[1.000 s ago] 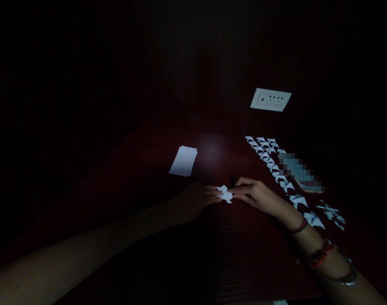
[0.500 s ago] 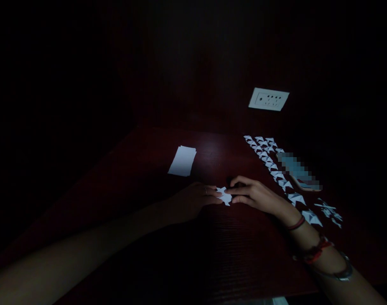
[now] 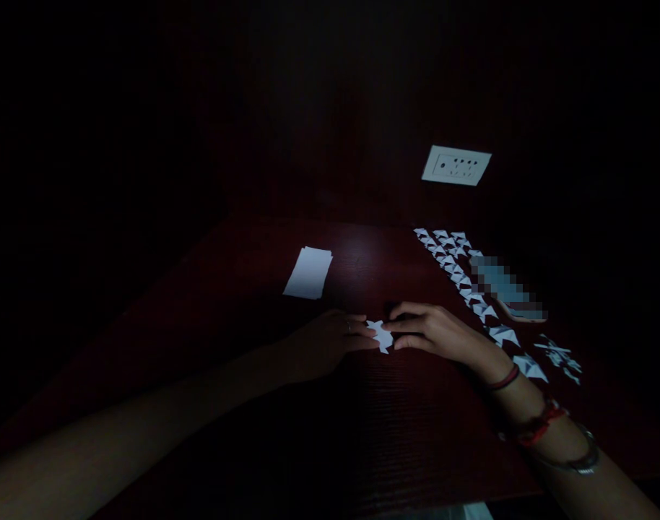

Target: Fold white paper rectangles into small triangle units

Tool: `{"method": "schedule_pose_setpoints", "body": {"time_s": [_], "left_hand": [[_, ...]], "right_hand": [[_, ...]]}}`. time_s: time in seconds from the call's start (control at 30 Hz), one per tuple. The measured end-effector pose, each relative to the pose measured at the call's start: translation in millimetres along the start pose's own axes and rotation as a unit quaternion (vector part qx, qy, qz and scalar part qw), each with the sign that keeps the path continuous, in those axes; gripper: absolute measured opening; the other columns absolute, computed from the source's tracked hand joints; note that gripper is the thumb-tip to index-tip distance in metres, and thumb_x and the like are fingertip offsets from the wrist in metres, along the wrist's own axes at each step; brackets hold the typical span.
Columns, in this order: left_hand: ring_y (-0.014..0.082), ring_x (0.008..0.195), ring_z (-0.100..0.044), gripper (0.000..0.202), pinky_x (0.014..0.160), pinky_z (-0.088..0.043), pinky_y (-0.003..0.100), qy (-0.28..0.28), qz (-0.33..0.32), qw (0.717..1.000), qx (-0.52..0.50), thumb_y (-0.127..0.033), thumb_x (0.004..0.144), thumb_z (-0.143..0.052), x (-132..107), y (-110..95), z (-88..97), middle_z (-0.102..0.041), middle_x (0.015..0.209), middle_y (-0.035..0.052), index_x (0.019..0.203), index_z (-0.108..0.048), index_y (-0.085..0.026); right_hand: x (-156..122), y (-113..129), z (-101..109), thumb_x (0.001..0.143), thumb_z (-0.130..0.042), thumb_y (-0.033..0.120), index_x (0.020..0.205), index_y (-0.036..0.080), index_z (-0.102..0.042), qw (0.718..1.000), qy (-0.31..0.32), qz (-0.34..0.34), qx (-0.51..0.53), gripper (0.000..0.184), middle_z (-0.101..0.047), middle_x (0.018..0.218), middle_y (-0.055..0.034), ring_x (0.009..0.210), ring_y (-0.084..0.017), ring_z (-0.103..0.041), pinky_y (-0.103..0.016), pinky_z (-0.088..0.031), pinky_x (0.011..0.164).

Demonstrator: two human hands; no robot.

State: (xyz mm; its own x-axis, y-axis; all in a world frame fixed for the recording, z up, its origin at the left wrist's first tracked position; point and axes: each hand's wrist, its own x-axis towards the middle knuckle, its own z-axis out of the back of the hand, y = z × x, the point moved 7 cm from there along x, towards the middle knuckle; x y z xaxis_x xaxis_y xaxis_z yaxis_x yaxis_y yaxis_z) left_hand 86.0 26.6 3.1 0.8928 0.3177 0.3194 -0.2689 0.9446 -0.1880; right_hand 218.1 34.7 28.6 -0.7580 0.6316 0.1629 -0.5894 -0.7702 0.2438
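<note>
A small white folded paper [image 3: 383, 336] with pointed corners lies flat on the dark red table, between my two hands. My left hand [image 3: 335, 339], with a ring on one finger, reaches in from the left. Its fingers are stretched out, and their tips rest on the paper's left side. From the right comes my right hand [image 3: 430, 328], fingers spread, the index fingertip touching the paper's upper right edge. The right thumb lies just beside the paper. Neither hand is closed around it, and the underside of the paper is hidden.
A stack of white paper sheets [image 3: 309, 273] lies beyond my left hand. Rows of folded white paper pieces [image 3: 456, 273] run along the right, beside a phone [image 3: 506, 289] with a blurred screen. Paper scraps [image 3: 560, 357] lie nearer me. A socket plate [image 3: 456, 165] is on the wall.
The paper has turned slightly between my fingertips and shifted a little towards me. Both hands stay nearly where they were; the whole view has moved slightly.
</note>
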Motion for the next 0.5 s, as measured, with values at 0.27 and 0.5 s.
{"method": "schedule_pose_setpoints", "body": {"time_s": [0.27,0.5], "left_hand": [[0.0183,0.121,-0.027,0.042,0.095,-0.025,0.04,0.004,0.011,1.0,0.007,-0.008,0.081,-0.038,-0.9,0.4,-3.4,-0.041,0.126,-0.0009,0.118,-0.038,-0.027],[0.0182,0.121,-0.026,0.039,0.095,-0.026,0.04,0.014,0.022,1.0,0.01,-0.008,0.083,-0.037,-0.2,-1.8,-0.4,-0.038,0.128,-0.0005,0.118,-0.038,-0.025]], "right_hand": [[0.4,3.3,1.8,0.079,-0.045,0.04,0.108,0.025,-0.055,1.0,-0.009,0.016,-0.016,0.034,-0.054,0.102,-0.0032,0.087,-0.014,-0.054,-0.026,-0.044,0.077],[-2.9,14.7,6.4,0.081,-0.044,0.038,0.103,0.022,-0.058,0.993,-0.023,0.051,-0.106,0.031,-0.057,0.094,-0.0041,0.083,-0.014,-0.055,-0.029,-0.042,0.076]]}}
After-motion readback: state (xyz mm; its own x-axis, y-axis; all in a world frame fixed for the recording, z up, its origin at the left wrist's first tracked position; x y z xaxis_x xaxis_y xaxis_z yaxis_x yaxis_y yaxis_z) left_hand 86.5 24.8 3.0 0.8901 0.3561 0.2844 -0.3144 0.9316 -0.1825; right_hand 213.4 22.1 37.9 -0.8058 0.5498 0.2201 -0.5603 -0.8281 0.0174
